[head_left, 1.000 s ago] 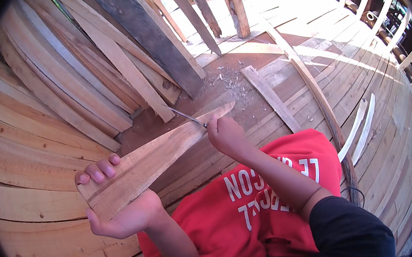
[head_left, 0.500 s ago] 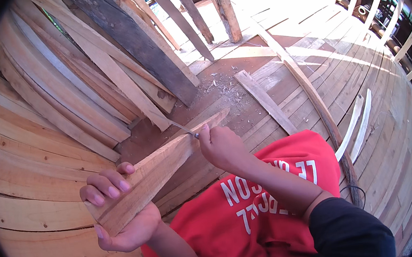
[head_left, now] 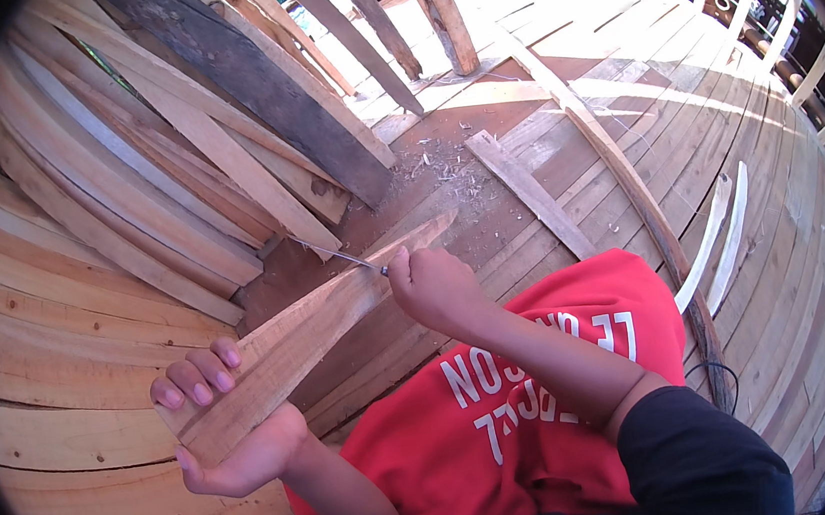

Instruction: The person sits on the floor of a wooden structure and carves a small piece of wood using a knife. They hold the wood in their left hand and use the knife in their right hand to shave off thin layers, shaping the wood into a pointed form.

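A long wedge-shaped wooden board [head_left: 301, 345] slants across the middle, its narrow tip pointing to the upper right. My left hand [head_left: 264, 452] grips its wide lower end, with the fingers over the far edge and the thumb along the near side. My right hand [head_left: 439, 290] is closed in a fist around the handle of a knife [head_left: 337, 254], and the handle is mostly hidden by the fingers. Its thin blade crosses the board's upper edge near the tip and points to the upper left.
Curved wooden planking [head_left: 79, 433] rises on the left. Boards and a dark beam [head_left: 264, 92] lean beyond my hands. Wood shavings [head_left: 449, 173] litter the plank floor [head_left: 761, 321]. A short board [head_left: 532, 195], a long strip [head_left: 625, 170] and two pale curved pieces [head_left: 730, 234] lie right. Red cloth [head_left: 575, 462] covers my lap.
The knife blade has swung to lie flatter, and more of its length shows beyond the board. My left hand and the board's wide end have shifted slightly left and up.
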`<state>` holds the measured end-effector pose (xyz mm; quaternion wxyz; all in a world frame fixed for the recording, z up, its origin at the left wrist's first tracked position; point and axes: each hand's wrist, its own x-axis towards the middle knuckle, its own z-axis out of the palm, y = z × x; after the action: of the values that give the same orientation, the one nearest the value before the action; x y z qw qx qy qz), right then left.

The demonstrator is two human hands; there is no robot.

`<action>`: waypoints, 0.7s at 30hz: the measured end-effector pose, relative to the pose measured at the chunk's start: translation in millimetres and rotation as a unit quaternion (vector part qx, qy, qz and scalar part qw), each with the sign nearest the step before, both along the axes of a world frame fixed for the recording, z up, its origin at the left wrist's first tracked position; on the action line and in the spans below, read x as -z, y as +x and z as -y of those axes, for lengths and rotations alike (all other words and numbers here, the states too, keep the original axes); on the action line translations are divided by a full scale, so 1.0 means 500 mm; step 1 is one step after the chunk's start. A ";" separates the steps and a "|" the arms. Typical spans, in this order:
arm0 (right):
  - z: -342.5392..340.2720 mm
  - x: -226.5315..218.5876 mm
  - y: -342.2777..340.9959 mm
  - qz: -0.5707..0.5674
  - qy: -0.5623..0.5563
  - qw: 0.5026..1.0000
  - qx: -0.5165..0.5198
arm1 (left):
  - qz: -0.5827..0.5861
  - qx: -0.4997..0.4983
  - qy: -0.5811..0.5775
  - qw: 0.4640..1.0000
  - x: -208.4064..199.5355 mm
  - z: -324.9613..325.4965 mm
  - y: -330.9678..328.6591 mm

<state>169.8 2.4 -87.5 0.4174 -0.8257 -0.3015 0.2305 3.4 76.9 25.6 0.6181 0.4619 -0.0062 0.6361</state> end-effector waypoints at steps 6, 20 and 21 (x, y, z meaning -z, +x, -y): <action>0.005 0.181 0.123 0.008 -0.062 0.994 0.090 | 0.002 0.006 0.000 1.000 0.000 -0.013 -0.001; -0.044 0.147 0.044 0.046 -0.013 0.999 0.016 | 0.017 0.047 0.013 0.999 0.018 -0.038 -0.023; -0.039 0.103 0.021 0.030 -0.017 0.999 0.005 | 0.015 0.045 0.015 0.999 0.019 -0.040 -0.027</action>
<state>180.2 21.7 -139.2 0.3954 -0.8407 -0.3060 0.2081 -10.2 96.9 16.0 0.6392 0.4605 -0.0455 0.6143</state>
